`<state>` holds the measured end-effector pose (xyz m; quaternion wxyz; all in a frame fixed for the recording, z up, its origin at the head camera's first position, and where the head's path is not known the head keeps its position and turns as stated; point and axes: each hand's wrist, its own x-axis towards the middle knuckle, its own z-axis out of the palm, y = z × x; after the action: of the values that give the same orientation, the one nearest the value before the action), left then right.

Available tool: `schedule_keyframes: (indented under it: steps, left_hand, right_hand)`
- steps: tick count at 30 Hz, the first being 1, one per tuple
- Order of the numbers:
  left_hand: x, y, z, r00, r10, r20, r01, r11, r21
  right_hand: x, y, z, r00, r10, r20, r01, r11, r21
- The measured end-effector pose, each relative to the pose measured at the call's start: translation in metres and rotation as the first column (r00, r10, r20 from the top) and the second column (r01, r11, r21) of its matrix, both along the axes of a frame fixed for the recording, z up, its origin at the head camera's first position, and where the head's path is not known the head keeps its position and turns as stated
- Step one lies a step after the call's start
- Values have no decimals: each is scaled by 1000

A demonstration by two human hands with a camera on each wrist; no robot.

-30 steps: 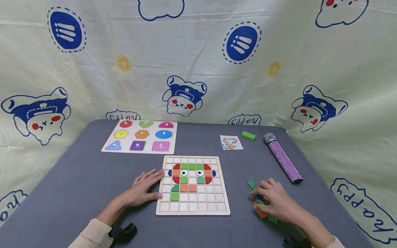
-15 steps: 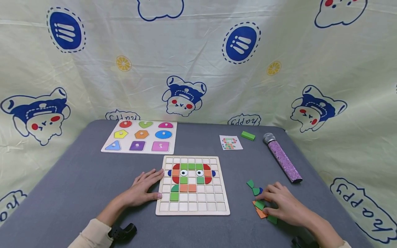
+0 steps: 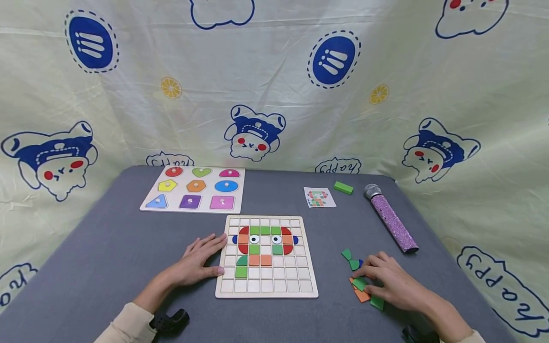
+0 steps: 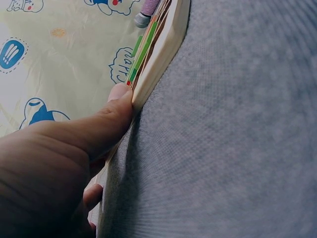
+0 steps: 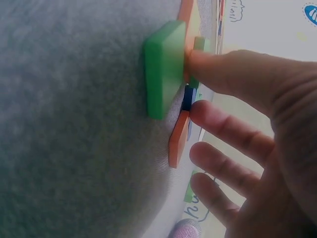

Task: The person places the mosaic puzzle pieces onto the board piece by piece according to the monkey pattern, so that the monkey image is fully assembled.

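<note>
The left hand [image 3: 195, 264] lies at the left edge of a wooden grid board [image 3: 296, 286], thumb and fingertips touching its rim; in the left wrist view the thumb [image 4: 111, 116] presses the board's side [image 4: 161, 64]. Red, green, orange and blue pieces and two eye pieces sit in the board's squares. Over loose pieces right of the board is the right hand [image 3: 392, 283], its thumb and index finger apart around a small green piece [image 3: 359, 284]. In the right wrist view the right hand [image 5: 247, 129] has its thumb against the pieces, beside a green block [image 5: 166, 69].
Behind the board lie a shape puzzle [image 3: 206, 202] on the left, a small pattern card [image 3: 319, 197] and a green block [image 3: 343, 187]. A glittery purple microphone [image 3: 393, 221] stretches along the right side. Patterned cloth [image 3: 266, 71] hangs behind the table.
The right hand has drawn back slightly to the right and nearer the person, uncovering a green piece and part of a blue one. The left hand stays against the board.
</note>
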<state>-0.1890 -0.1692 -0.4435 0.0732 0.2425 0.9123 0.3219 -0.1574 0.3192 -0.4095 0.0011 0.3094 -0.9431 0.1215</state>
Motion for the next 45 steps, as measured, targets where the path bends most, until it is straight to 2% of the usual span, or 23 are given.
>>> schedule_keyframes:
  steps: [5, 8, 11, 25, 31, 38, 45]
  left_hand:
    - [-1, 0, -1, 1000, 7, 22, -7, 1000, 0]
    - [-1, 0, -1, 1000, 7, 23, -7, 1000, 6]
    - [0, 0, -1, 1000, 9, 25, -9, 1000, 6]
    - [0, -1, -1, 1000, 7, 19, -7, 1000, -1]
    - [-1, 0, -1, 1000, 2, 18, -2, 1000, 8]
    - [-1, 0, 0, 1000, -7, 21, 6, 1000, 13]
    - [-1, 0, 0, 1000, -7, 13, 7, 1000, 20]
  right_hand:
    - [-1, -4, -2, 996, 43, -83, -45, 998, -31]
    - [-2, -12, -3, 981, 81, -174, -93, 994, -61]
    - [-5, -27, -3, 971, 106, -215, -126, 989, -82]
    - [-15, -127, 0, 974, 154, -167, -167, 983, -70]
    - [-17, -169, -2, 954, 170, -246, -189, 980, -56]
    - [-21, -198, -3, 937, 167, -306, -181, 983, -19]
    - [-23, -218, -6, 945, 147, -291, -142, 989, 39]
